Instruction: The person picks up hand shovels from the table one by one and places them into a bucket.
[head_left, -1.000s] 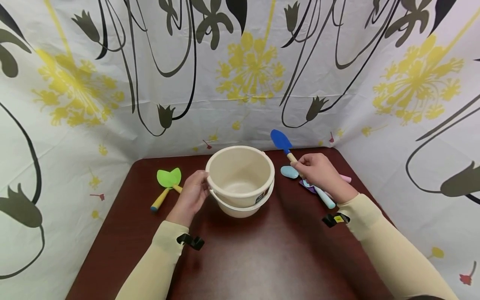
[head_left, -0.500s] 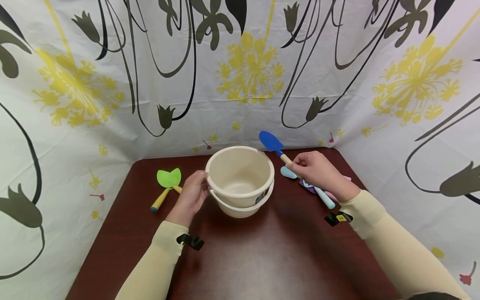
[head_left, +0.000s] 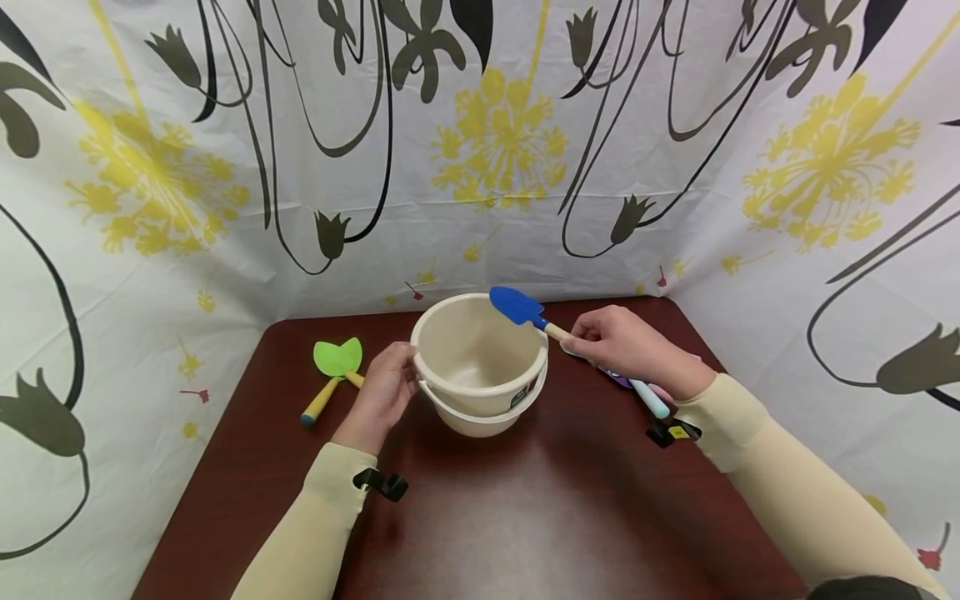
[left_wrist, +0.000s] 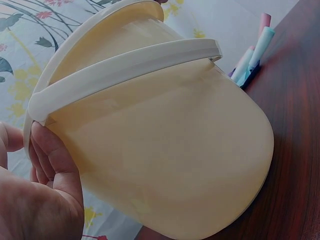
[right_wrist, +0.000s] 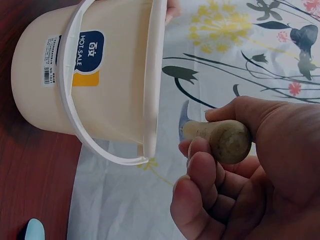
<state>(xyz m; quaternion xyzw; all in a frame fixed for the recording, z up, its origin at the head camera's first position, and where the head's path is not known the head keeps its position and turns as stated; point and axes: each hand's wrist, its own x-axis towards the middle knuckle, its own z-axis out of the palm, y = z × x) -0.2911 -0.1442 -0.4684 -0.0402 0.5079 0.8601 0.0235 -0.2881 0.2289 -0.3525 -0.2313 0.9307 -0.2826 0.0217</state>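
At frame centre, the left hand [head_left: 384, 390] grips the smooth round cream plastic bucket's [head_left: 480, 362] rim; the right hand [head_left: 626, 346] holds a blue-bladed, wooden-handled trowel [head_left: 525, 312] over it.

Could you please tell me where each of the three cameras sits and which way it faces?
Head: looks forward and down at the table; both sleeved arms show.
Left wrist: beside the left hand, facing the bucket.
Right wrist: behind the right hand, which grips the blue trowel, facing the bucket's label.
All three share the bucket.
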